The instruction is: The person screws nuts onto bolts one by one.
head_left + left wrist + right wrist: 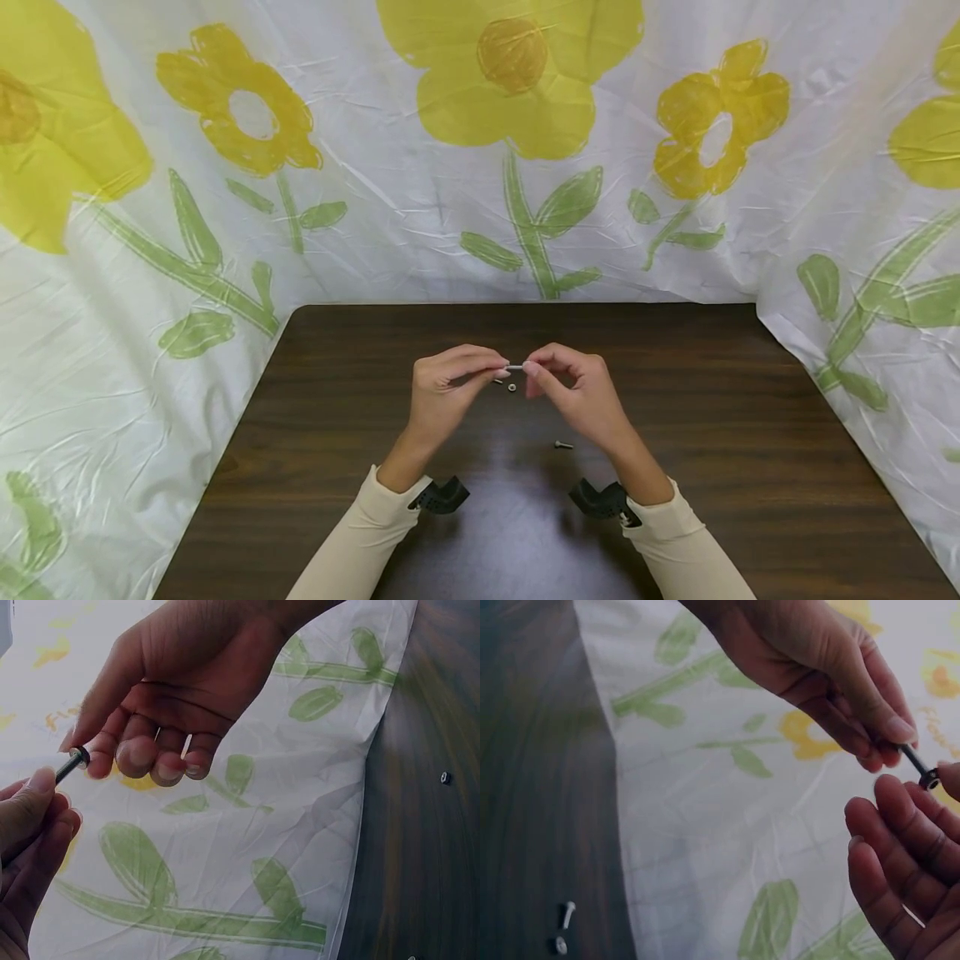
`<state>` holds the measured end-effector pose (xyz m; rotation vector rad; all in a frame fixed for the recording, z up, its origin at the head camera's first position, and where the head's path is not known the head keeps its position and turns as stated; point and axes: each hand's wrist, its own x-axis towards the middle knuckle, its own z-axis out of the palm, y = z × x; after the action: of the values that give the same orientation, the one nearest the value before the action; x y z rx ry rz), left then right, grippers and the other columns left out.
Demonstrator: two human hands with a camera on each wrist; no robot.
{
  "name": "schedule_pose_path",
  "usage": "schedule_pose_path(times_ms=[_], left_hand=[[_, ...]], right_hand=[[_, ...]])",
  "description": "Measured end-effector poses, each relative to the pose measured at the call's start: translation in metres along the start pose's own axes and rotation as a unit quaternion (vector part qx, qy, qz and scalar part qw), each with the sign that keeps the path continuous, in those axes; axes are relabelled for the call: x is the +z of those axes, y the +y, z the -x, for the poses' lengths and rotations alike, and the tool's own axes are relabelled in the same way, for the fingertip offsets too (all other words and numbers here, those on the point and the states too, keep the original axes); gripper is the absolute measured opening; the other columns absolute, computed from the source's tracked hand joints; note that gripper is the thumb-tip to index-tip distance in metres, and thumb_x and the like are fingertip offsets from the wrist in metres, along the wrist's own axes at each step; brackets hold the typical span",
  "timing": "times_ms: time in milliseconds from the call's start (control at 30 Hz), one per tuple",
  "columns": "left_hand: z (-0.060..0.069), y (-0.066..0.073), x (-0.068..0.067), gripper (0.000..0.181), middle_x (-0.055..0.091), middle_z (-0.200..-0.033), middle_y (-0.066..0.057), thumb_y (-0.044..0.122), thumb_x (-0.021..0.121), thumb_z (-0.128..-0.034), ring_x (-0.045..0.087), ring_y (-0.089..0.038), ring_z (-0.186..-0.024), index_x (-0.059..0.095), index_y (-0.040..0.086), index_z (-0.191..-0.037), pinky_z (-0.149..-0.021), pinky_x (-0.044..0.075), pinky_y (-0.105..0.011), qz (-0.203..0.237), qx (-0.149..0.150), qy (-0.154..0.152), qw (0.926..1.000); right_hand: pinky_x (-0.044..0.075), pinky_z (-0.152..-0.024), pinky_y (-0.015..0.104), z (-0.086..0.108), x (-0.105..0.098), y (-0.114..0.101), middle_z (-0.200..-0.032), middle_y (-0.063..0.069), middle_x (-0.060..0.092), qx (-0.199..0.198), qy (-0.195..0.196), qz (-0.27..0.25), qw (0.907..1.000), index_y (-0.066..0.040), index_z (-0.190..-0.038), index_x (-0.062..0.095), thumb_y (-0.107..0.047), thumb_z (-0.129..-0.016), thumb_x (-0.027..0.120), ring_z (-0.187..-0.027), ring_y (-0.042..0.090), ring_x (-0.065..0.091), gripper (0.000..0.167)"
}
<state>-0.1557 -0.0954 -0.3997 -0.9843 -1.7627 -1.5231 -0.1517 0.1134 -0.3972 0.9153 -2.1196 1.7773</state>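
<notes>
A thin metal bolt (514, 367) is held level between both hands above the table. My right hand (581, 392) pinches its shank with thumb and fingertips; the end inside the grip is hidden. At the bolt's other end sits a small dark ring that looks like a nut (930, 780). My left hand (446, 390) pinches this ring between thumb and index finger, its other fingers (166, 769) loosely spread. On the table below the hands lie a loose nut (512, 387) and a second bolt (498, 382), partly covered by the left fingertips in the head view.
Nearer to me, below the right hand, a third bolt (564, 445) lies on the dark wooden table (300, 467). A white cloth (360, 208) with yellow flowers hangs behind and along both sides. Black wrist cameras (442, 496) jut inward from both wrists.
</notes>
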Motion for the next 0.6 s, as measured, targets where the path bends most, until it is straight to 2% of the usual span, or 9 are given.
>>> schedule_pose_path(times_ms=[167,333,400,500,600], left_hand=[[0.0018,-0.0014,0.0011,0.022,0.075,-0.087,-0.010,-0.016,0.082,-0.0726,0.072,-0.021,-0.080,0.079,-0.002,-0.089,-0.073,0.059,-0.027,0.006,0.005,-0.009,0.9999],[0.0035,-0.0026,0.0011,0.021,0.075,-0.088,-0.009,-0.014,0.082,-0.0738,0.072,-0.021,-0.081,0.079,0.000,-0.090,-0.073,0.059,-0.028,0.005,0.009,-0.015,0.9998],[0.0033,-0.0022,0.0009,0.021,0.075,-0.088,-0.010,-0.015,0.082,-0.0739,0.072,-0.021,-0.081,0.079,0.000,-0.090,-0.073,0.059,-0.028,0.004,0.009,-0.013,0.9999],[0.0022,-0.0012,0.0003,0.021,0.075,-0.088,-0.010,-0.015,0.082,-0.0740,0.072,-0.022,-0.080,0.079,-0.001,-0.089,-0.073,0.059,-0.028,0.005,0.007,-0.007,0.9999],[0.0008,-0.0003,-0.0007,0.020,0.075,-0.088,-0.010,-0.015,0.082,-0.0744,0.072,-0.022,-0.081,0.079,-0.001,-0.089,-0.073,0.059,-0.027,0.002,0.004,-0.002,1.0000]], right_hand=[[0.054,-0.056,0.031,0.0006,0.0022,-0.0005,-0.065,-0.004,0.066,0.010,0.005,0.006,0.9999,-0.016,-0.081,0.069,-0.006,-0.101,0.062,-0.060,0.018,0.063,0.023],[0.054,-0.056,0.030,0.0020,0.0044,-0.0020,-0.061,-0.001,0.066,0.025,0.018,0.016,0.9994,-0.013,-0.075,0.069,-0.004,-0.102,0.060,-0.058,0.021,0.063,0.030],[0.057,-0.060,0.031,0.0024,0.0041,-0.0018,-0.063,0.003,0.066,0.028,0.018,0.005,0.9994,-0.008,-0.082,0.070,0.000,-0.101,0.059,-0.059,0.022,0.065,0.024],[0.060,-0.065,0.032,0.0020,0.0021,-0.0030,-0.073,0.011,0.070,0.023,0.012,-0.033,0.9991,-0.001,-0.100,0.070,0.006,-0.098,0.061,-0.065,0.025,0.068,0.012],[0.061,-0.068,0.033,0.0015,-0.0007,-0.0038,-0.085,0.015,0.073,0.003,0.003,-0.053,0.9986,0.000,-0.115,0.067,0.011,-0.092,0.067,-0.073,0.024,0.072,0.026]])
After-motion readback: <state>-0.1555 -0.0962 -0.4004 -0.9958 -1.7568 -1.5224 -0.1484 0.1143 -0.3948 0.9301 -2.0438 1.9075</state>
